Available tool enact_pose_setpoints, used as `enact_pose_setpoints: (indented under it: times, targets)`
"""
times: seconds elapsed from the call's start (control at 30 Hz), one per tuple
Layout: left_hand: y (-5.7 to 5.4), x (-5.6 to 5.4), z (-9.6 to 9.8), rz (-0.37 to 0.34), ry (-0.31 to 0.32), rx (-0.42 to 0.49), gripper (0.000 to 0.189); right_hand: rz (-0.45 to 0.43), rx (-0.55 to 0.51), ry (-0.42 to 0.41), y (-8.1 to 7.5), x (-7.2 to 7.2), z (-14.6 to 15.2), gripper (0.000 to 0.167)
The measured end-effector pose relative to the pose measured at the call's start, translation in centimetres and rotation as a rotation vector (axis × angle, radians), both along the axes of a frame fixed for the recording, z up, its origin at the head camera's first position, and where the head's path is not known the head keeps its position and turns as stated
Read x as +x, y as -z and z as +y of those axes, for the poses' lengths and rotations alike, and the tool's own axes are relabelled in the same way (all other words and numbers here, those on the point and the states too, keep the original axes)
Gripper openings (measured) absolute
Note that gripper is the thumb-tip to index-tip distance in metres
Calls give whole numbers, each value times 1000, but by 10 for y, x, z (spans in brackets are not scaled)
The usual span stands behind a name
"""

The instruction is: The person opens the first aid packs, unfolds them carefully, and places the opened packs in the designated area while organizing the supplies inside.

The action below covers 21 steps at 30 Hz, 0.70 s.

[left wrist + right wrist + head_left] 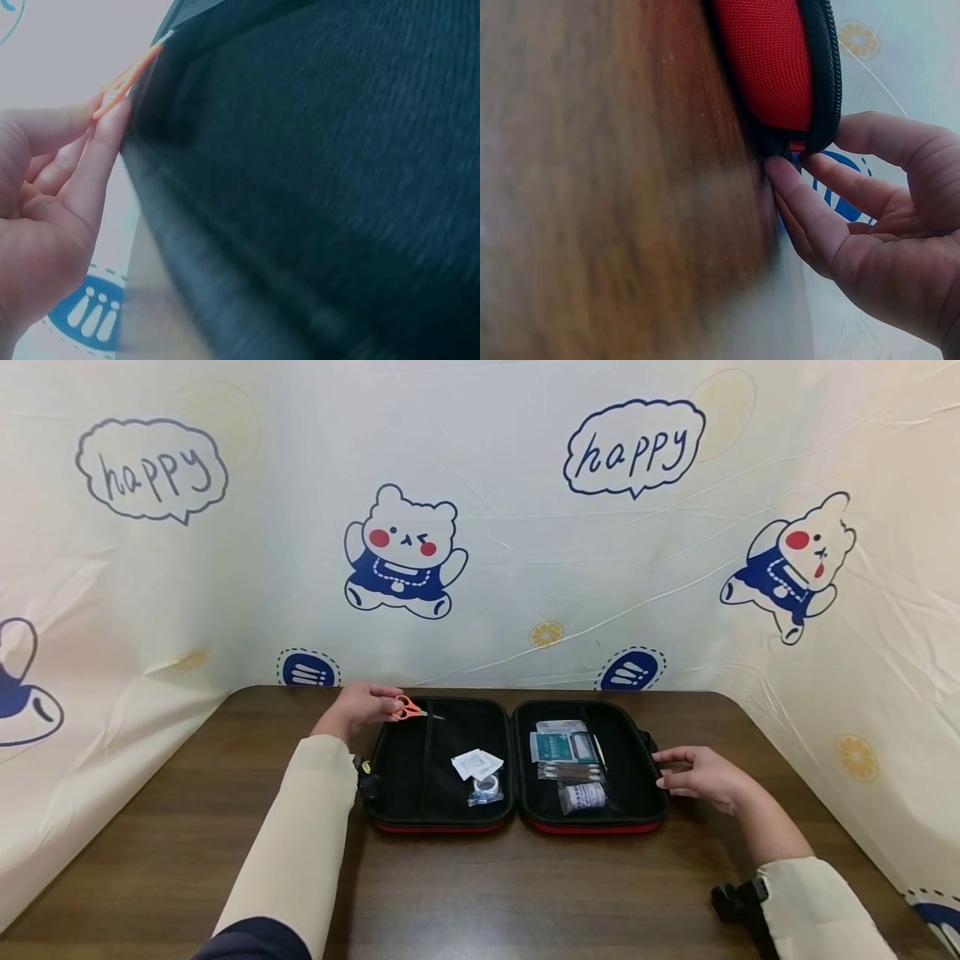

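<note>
My left hand [362, 703] pinches orange-handled scissors [408, 707] between thumb and fingers at the case's back left corner. Their blades point right, over the black lining by a dark elastic band [429, 752]; the left wrist view shows the orange handle [129, 81] edge-on. Spread flat is a zippered case [512, 822], black inside and red outside. At its right side, my right hand [705, 774] grips the edge, with fingertips at the zipper rim and thumb low beside the red shell [769, 64].
The left half holds white packets [477, 764] and a bagged tape roll [487, 787]. In the right half lie a teal packet [553, 747], bagged swabs [570, 772], a wrapped bandage roll [583, 797] and a thin white stick [600, 752]. A printed cloth [495, 527] hangs behind the wooden table [450, 893].
</note>
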<state>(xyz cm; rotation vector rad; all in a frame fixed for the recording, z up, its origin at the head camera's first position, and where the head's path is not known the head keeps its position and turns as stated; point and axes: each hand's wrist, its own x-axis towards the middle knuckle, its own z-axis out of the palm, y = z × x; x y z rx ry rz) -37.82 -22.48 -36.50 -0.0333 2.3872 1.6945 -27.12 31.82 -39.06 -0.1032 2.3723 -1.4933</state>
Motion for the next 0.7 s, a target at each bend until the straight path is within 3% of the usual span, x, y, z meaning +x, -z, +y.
enact_pose_setpoints:
  times: [0.23,0.37,0.53,0.7]
  targets:
    - [5,-3,15,-3,-2,10,41,2,-7,0,1,0,1,58]
    - [6,-5,17,6,-20,-47,38,2,-4,1,2,0,0,58]
    - [3,-7,21,23,8,-209,36,2,-3,5,1,1,0,58]
    - [-1,-5,28,92,116,-447,40,0,-5,5,0,1,0,58]
